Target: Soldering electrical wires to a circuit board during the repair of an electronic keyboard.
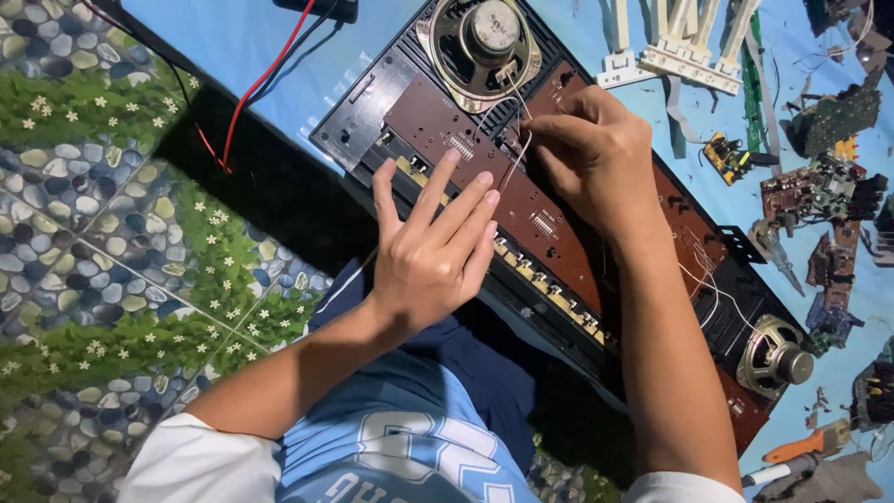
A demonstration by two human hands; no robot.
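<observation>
Right hand (591, 154) is pinched shut on a thin white wire (518, 160), fingertips bunched tight over the upper end of the long brown circuit board (559, 233), though exactly where the wire meets the board is hidden under the knuckles, so I can't say whether it is attached there. That wire runs up toward the oval speaker (482, 42) sitting at the top end of the black plastic case (358, 126). Left hand (433, 247) is open, gripping nothing, fingers spread flat and pressing on the board's lower edge, right over the row of pale yellowish contacts (545, 284) beside it. Further down the case, a round speaker (778, 359) sits at the far end with more fine white wires (712, 289) looping loose near it. The whole unit lies across a blue sheet (233, 37), a red and black lead (251, 84) trailing off to one side, loose circuit boards (824, 196) and white plastic parts (684, 42) scattered on the other, and an orange-handled tool (792, 447) near the bottom corner. Risks here, as I judge it: that wire looks hair-thin, and a hard tug from the pinch could snap it or tear it off the speaker terminal; and if the flat hand shifts, the board could slide and drag the loose wires by the round speaker.
</observation>
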